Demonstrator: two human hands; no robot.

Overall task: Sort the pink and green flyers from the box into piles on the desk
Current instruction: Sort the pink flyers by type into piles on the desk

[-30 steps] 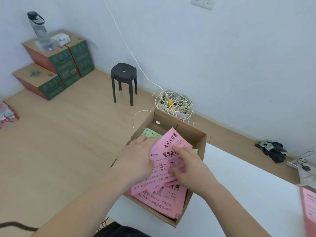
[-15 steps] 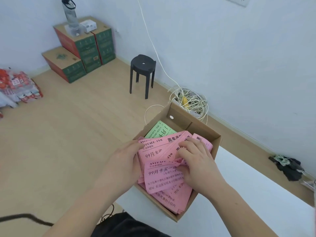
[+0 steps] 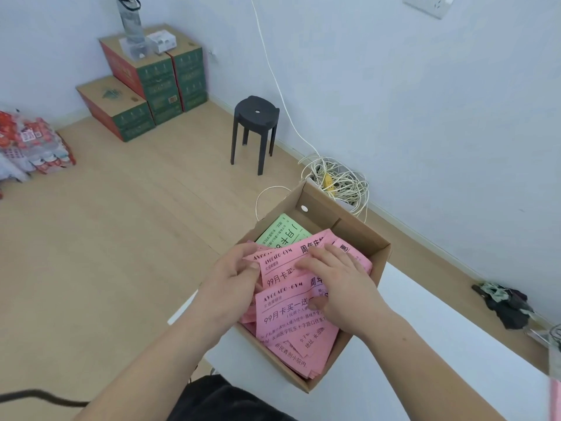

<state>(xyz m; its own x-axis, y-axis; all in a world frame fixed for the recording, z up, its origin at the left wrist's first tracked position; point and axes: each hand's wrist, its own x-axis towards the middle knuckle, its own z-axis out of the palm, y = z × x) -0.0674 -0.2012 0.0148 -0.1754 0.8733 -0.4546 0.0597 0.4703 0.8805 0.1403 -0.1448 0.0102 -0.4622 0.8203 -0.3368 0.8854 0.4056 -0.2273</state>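
Two hands are down in one cardboard box (image 3: 378, 268) that sits on the near-left corner of the white worktop (image 3: 440, 344). One green flyer (image 3: 282, 232) shows at the far end of the box, partly covered by the pink flyers (image 3: 288, 317). These fill the rest of the box in a loose, overlapping heap, too mixed to count.

On the left hand (image 3: 230, 287), the fingers (image 3: 239, 253) curl round the left edge of the upper pink sheets, with the thumb on top. The right hand (image 3: 343, 284) lies over the heap, its fingers (image 3: 328, 253) slightly apart and pressing flat on the paper.

Both hands hide the middle of the heap.

On the floor beyond stand one black stool (image 3: 256, 117) and one tangled coil of pale cable (image 3: 340, 180) against the wall. Further off is a stack of cartons (image 3: 158, 80) with one water bottle (image 3: 130, 22) on top. A dark cloth (image 3: 507, 305) lies on the floor at the right.
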